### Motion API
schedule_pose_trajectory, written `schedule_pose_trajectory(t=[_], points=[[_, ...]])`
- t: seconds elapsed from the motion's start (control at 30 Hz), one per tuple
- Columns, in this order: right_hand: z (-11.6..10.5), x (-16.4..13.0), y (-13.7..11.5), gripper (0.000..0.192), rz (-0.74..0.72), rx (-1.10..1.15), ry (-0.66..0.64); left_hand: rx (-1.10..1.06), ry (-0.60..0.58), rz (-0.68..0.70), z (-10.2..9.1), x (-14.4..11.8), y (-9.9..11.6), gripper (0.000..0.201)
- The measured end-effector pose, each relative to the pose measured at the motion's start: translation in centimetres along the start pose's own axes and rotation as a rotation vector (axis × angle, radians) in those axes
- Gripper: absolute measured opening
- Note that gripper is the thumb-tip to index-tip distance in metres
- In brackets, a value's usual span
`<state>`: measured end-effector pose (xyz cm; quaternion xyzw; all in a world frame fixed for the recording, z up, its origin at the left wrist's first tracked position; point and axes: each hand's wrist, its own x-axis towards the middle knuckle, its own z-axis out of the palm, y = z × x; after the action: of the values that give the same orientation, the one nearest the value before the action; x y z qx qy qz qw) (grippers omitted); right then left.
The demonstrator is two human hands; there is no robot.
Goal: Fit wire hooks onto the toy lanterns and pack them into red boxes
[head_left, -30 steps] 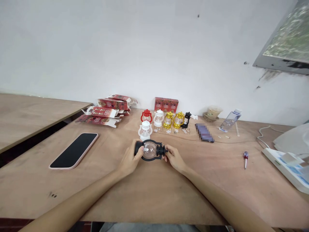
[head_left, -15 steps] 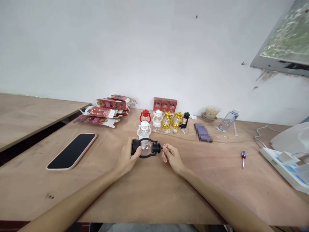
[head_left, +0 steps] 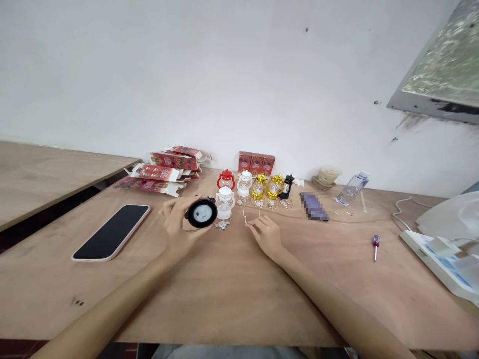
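"Lantern (head_left: 202, 213) in black: where, exactly?"

"Up in the left hand (head_left: 175, 225), above the table (head_left: 232, 299), tipped over, round base toward the camera, pale inside its black rim."

"And the fingers there?"

"Wrapped round the body, thumb along the lower side."

"Now for the right hand (head_left: 270, 233)?"

"Low over the wood, well apart from the lantern. Thumb and forefinger close together at the tips, right by the near end of a thin pale outline (head_left: 244, 214), shaped like an open frame. Pinched or merely touched? Can't tell."

"Anything near the two hands?"

"Between them, slightly farther back, a white lantern (head_left: 224, 205), upright, with small white figures (head_left: 221, 225) lying in front. Behind, in a row from left to right: red lantern (head_left: 225, 180), another white one, two gold lanterns (head_left: 259, 188), one more black one. Then three red boxes (head_left: 256, 163) by the wall (head_left: 239, 89)."

"Farther out?"

"Off to the left, a phone (head_left: 112, 233), screen dark, and piled red cartons (head_left: 160, 172) beyond. Off to the right, a screwdriver (head_left: 375, 242) and a clear bottle (head_left: 352, 189)."
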<state>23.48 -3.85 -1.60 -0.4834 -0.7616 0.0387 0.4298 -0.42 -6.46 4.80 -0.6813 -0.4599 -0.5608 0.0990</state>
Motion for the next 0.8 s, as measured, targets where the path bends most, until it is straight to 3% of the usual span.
schedule_pose_trajectory(t=[0.17,0.3,0.57,0.7,0.8], points=[[1.8,0.9,0.3,0.028,-0.092,-0.168,-0.134,0.003,-0.15,0.177,0.8,-0.3,-0.5,0.038],[1.9,1.0,-0.1,0.025,-0.088,-0.181,-0.142,-0.007,-0.291,0.161,1.6,-1.1,-1.0,0.042],[0.5,-0.9,-2.9,0.021,-0.284,0.032,0.067,0.065,-0.464,0.21,2.1,-2.1,-1.3,0.043],[0.6,-1.3,-4.1,0.021,-0.351,0.053,0.096,0.076,-0.565,0.297,2.3,-2.6,-1.1,0.043],[0.7,-1.2,-4.3,0.019,-0.424,0.079,0.15,0.049,-0.576,0.38,2.5,-2.9,-0.8,0.042]])
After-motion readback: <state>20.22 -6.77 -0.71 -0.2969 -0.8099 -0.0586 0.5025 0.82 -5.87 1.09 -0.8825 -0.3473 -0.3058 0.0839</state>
